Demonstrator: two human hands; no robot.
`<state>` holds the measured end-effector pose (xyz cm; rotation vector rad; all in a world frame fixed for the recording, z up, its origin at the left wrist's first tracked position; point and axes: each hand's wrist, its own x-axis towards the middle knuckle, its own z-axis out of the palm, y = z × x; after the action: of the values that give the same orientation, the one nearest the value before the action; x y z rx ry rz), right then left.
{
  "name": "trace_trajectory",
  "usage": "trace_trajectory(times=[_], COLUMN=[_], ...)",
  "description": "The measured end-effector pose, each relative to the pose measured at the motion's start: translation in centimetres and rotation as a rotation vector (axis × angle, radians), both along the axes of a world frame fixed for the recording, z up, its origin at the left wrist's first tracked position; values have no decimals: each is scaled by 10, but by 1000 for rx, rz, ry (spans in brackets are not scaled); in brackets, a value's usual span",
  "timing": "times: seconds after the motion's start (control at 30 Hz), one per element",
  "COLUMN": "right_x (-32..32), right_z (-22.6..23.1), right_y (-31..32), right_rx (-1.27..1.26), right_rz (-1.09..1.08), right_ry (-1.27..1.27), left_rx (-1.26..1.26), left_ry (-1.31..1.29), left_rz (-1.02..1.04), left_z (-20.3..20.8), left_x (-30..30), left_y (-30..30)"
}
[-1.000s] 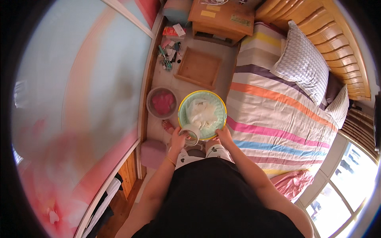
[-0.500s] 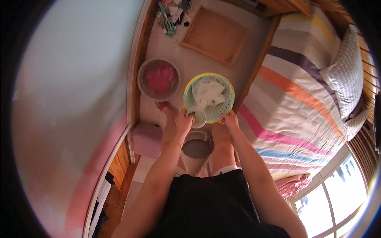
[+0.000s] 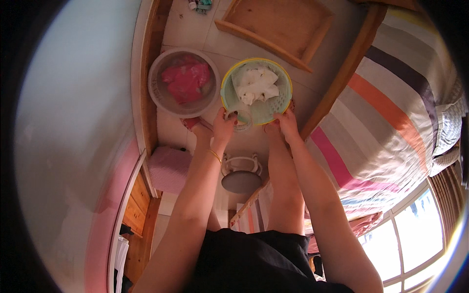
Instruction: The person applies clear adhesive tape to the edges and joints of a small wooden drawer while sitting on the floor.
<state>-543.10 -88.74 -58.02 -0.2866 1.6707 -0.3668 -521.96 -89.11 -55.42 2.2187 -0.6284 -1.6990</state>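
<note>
A round pale-green basket (image 3: 279,105) with a yellow rim and holes in its wall is in front of my legs. White crumpled material (image 3: 257,87), perhaps paper or plastic, lies inside it. My left hand (image 3: 223,126) is closed on a clear round container (image 3: 242,120) at the basket's near left edge; whether those fingers also grip the basket cannot be seen. With its fingers closed over the near right rim, my right hand (image 3: 287,123) holds the basket.
A grey basin (image 3: 153,80) with a pink bundle (image 3: 186,80) stands at the left. Beyond lies a shallow wooden drawer-like tray (image 3: 278,24). A striped bed (image 3: 337,132) borders the right. Behind my hands are a small grey-topped stool (image 3: 242,181) and a pink padded seat (image 3: 168,170).
The view has shifted forward, with basket and hands higher in the picture. Both hands keep their places on the basket and clear container. My legs have shifted, and more of the stool shows.
</note>
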Motion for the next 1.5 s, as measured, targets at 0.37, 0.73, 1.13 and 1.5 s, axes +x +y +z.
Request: trace_trajectory(times=[0.37,0.73,1.13,1.5], right_x=[10,22,28,44], right_z=[0,-32,-130,-229], right_y=[-30,85,58,12], right_rx=[43,320,197,95], right_rz=[62,959,1043,1049], right_ry=[-119,-183,165,265], left_rx=[-2,262,671,287], left_ry=[19,139,117,423], left_rz=[73,-212,-669,-1425], left_z=[-11,39,-53,-116], left_x=[12,16,32,-14], left_y=[-27,38,234,125])
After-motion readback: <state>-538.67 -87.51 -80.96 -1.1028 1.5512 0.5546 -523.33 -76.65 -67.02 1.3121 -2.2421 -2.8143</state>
